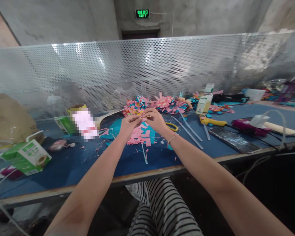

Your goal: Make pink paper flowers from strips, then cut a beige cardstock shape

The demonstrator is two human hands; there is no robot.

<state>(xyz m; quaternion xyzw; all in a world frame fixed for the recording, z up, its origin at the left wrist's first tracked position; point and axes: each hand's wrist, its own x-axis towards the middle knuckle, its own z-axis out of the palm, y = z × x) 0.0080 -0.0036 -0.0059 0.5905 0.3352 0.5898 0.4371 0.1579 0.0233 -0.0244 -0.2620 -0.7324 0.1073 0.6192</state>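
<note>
My left hand (130, 125) and my right hand (155, 120) meet over the middle of the table, fingertips pinched together. Whatever small piece lies between them is too hidden to name. Below them are loose pink paper pieces (137, 136) on a turquoise sheet (118, 125). A yellow loop (172, 126), like a scissors handle, shows beside my right wrist. Just beyond the hands lie bunched pink and blue paper flowers (162, 102).
Clear glue sticks (189, 129), a yellow glue gun (212, 121), a phone (234, 139) and a drink bottle (204, 101) are on the right. Green drink cartons (30, 157) and a lit, blurred screen (85, 124) stand left. A perforated metal panel (137, 65) closes off the back.
</note>
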